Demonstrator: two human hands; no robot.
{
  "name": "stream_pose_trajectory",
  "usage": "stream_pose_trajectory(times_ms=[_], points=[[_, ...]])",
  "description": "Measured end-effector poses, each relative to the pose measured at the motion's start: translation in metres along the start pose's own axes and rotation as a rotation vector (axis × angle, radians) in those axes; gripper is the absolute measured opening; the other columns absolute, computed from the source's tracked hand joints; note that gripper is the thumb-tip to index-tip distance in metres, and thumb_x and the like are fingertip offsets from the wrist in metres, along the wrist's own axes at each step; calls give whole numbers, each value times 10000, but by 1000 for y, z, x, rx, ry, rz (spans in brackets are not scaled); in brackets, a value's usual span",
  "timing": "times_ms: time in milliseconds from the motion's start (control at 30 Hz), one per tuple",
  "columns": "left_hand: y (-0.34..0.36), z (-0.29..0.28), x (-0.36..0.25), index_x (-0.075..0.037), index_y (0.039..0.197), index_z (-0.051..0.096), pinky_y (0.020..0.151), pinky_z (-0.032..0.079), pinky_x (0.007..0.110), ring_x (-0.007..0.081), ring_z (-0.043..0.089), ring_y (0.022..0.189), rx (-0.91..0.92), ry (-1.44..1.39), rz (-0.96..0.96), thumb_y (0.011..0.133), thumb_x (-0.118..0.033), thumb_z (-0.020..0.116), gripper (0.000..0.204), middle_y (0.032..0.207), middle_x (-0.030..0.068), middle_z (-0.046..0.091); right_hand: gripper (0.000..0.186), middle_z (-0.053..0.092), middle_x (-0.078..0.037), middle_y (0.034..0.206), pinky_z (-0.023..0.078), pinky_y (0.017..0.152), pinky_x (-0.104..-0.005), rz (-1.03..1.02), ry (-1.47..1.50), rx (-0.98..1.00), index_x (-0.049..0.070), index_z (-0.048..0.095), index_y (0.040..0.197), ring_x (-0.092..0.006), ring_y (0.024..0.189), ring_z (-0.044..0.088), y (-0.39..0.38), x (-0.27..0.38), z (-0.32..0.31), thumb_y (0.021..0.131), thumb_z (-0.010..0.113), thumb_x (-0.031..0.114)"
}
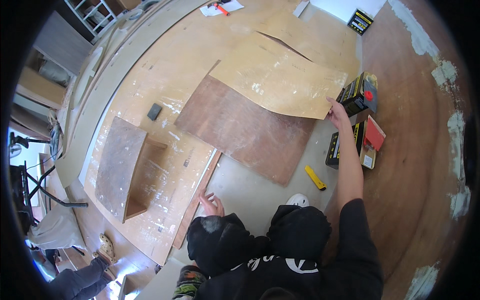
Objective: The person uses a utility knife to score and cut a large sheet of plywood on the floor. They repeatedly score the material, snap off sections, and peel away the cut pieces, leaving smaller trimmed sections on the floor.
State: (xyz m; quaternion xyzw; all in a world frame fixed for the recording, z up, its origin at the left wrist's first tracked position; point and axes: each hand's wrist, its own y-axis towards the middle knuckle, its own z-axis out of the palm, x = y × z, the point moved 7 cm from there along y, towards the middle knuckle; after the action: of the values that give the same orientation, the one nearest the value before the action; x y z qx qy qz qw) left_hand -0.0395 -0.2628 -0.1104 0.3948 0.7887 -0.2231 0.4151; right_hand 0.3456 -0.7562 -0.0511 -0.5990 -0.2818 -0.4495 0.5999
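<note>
Grey floor (245,187): one yellow cutter (315,178); right hand (337,114) pinches one tan sheet (280,75), left hand (212,204) open.

thin sheet (285,82): tan, white-flecked | board (240,126): reddish-brown, pale-scuffed | utility knife (314,177): yellow, black | block (154,111): dark grey

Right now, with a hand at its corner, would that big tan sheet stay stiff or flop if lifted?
The tan sheet would probably bend: its lower edge curves over the brown board. Its thin edge suggests it is light for its size. Held only by the right hand at one corner, its opposite end may sag or drag.
</note>
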Motion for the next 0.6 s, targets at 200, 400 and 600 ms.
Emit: stream_pose_trajectory(times_ms=[200,400,600], points=[[30,8,-72,36,1315,374,760,537,361,280,640,951,4,-79,271,875,71,547,474,1240,221,442,128,504,48,683,467,605,-269,-144,9,163,98,575,1046,-89,578,451,-6,95,99,976,477,140],[85,44,-119,31,1300,374,792,537,337,252,648,985,321,-475,42,1013,-156,490,362,1263,172,512,229,640,-147,1056,558,861,-415,-645,111,344,-14,585,1130,-248,977,640,-76,327,287,932,527,85],[198,90,-276,10,1464,252,1153,313,526,429,347,1387,791,-1531,-438,1043,-505,173,669,1515,255,327,244,661,-149,1074,531,895,-352,-1031,290,562,-21,599,1131,-261,964,656,-241,422,234,922,485,33]])
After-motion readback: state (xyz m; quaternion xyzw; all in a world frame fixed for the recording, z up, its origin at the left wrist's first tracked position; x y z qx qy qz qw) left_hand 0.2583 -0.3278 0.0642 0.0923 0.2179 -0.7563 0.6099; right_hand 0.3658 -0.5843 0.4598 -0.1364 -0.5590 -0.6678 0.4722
